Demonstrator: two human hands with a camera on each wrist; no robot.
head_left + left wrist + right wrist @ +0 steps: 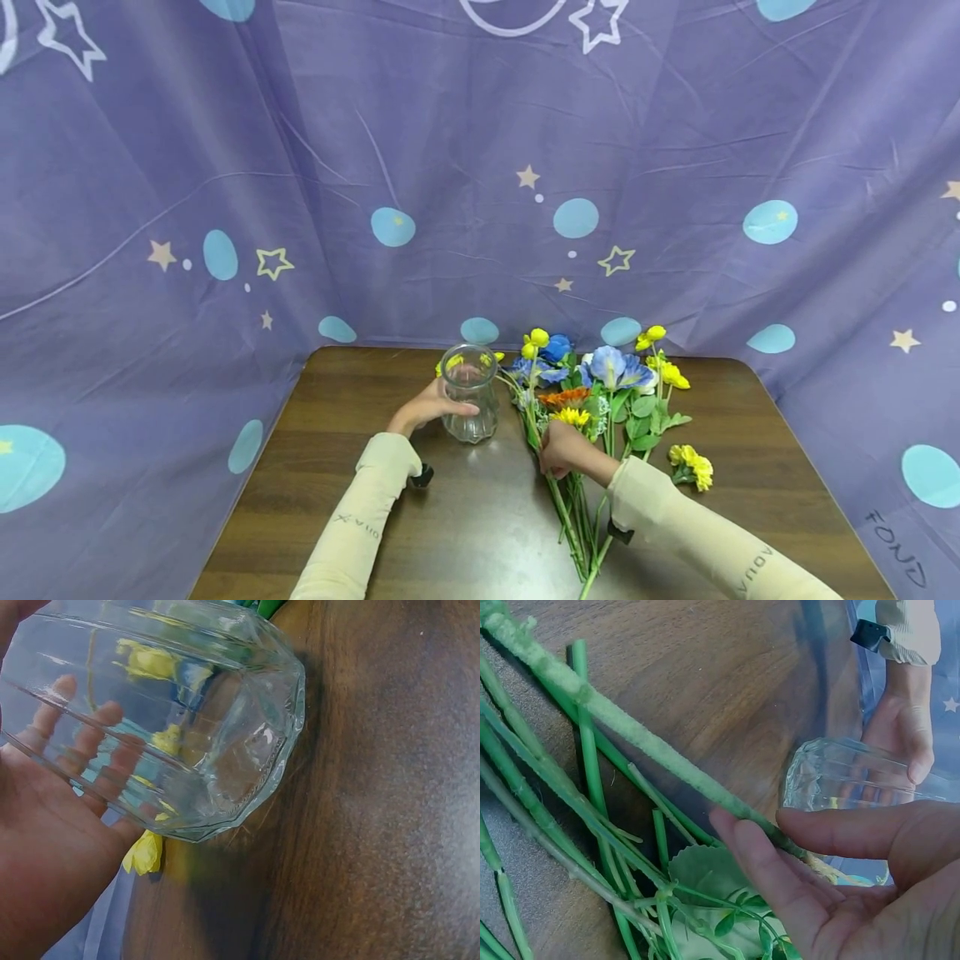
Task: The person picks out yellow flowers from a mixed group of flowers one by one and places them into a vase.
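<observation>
A clear glass vase (474, 423) with ribbed sides stands on the wooden table, left of a bunch of flowers. My left hand (429, 407) holds it from the left, the thumb in front and the fingers seen through the glass in the left wrist view. My right hand (572, 452) is over the bunch's stems, below an orange flower (564, 398). Between its thumb and fingers it pinches a thick green stem (656, 754), seen in the right wrist view. Other thin stems (525, 795) and a broad leaf (697, 874) lie beneath.
Blue irises (609, 367) and yellow flowers (671, 373) spread toward the back of the table (337, 400). A short yellow bloom (693, 467) lies apart at the right. Behind the vase is another yellow flower (145, 853). A purple curtain (480, 150) hangs close behind the table.
</observation>
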